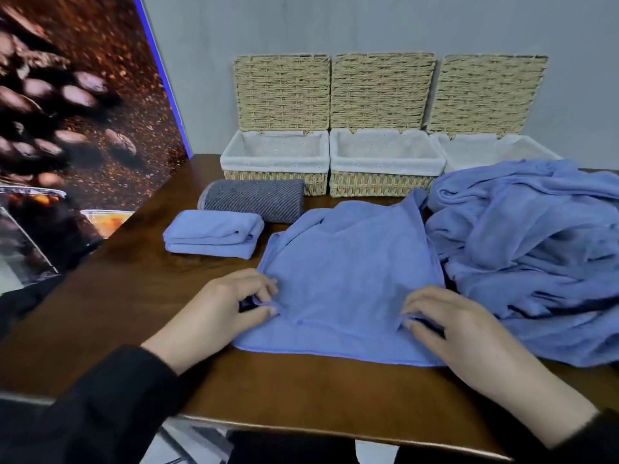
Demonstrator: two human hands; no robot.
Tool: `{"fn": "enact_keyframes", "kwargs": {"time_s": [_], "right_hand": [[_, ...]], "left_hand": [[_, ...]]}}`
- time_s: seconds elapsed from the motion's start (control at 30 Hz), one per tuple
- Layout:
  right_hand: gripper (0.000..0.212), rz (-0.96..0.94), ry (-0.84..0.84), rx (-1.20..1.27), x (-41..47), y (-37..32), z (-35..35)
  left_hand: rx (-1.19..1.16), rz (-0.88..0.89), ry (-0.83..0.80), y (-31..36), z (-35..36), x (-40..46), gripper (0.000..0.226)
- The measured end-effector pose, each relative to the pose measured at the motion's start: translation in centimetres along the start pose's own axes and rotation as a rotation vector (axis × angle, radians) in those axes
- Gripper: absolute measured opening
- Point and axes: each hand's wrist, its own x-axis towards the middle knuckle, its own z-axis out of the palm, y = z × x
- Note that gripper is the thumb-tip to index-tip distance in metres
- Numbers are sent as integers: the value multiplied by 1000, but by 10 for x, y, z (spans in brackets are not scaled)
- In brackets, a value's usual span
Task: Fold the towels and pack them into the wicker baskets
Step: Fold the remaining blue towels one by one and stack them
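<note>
A: Left hand point(231, 306) pinching a fold of the towel point(348, 262) near its left edge, thumb under, fingers curled over. Right hand point(445, 323) pinching the same way near the right edge.

B: Both holding cloth, then. Towel flat?

A: Mostly. Spread on the table point(134, 296) between the hands, near hem lying straight, far end rumpled and riding up toward the pile point(529, 249).

B: Touching the pile?

A: Looks like it along the right side. Hard to tell where one blue ends and the other begins.

B: Risk there: lifting the near edge to fold away could drag pile cloth along, or trap it inside the fold.

A: Also an uneven fold, judging by that bunched far end. Corners unlikely to meet without smoothing first.

B: Anything finished?

A: A folded towel point(214, 234) left of the work, a grey roll point(254, 200) just behind it. Neither packed yet.

B: Baskets?

A: Three along the wall, lids up: left basket point(274, 177), middle basket point(382, 184), right basket point(469, 152) partly hidden by the pile. Nothing seen inside but liner.

B: So a sloppy fold could come out too bulky for a neat fit. Worth squaring now.
</note>
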Motion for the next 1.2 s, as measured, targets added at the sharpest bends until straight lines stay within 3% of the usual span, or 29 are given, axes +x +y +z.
{"fn": "enact_keyframes", "kwargs": {"time_s": [0.13,0.3,0.5,0.67,0.77,0.9,1.0,1.03,1.13,1.2], "right_hand": [[14,-30,159,-18,0,-12,-23],[18,-111,-193,-163,-18,2,-28],[36,-67,-316,-263,-23,4,-38],[26,-60,-205,-319,-20,0,-32],[19,-51,-134,-332,-14,-7,-22],[24,73,-57,-64,5,-33,-27],[23,101,-25,194,30,-61,-38],[23,86,-9,268,37,-69,-41],[25,19,24,460,45,-80,-50],[45,18,-88,349,43,-73,-46]], "left_hand": [[-34,103,150,14,-12,-4,15],[38,103,-101,0,-14,-27,17],[153,157,-167,-9,-20,-36,24],[218,165,-116,-13,-27,-36,24],[294,177,-33,-3,-25,-29,41],[223,183,61,47,-8,-9,42],[137,112,21,96,15,11,74],[127,108,33,105,23,17,73],[26,130,190,114,27,28,31],[-141,56,223,103,19,29,33]]}}
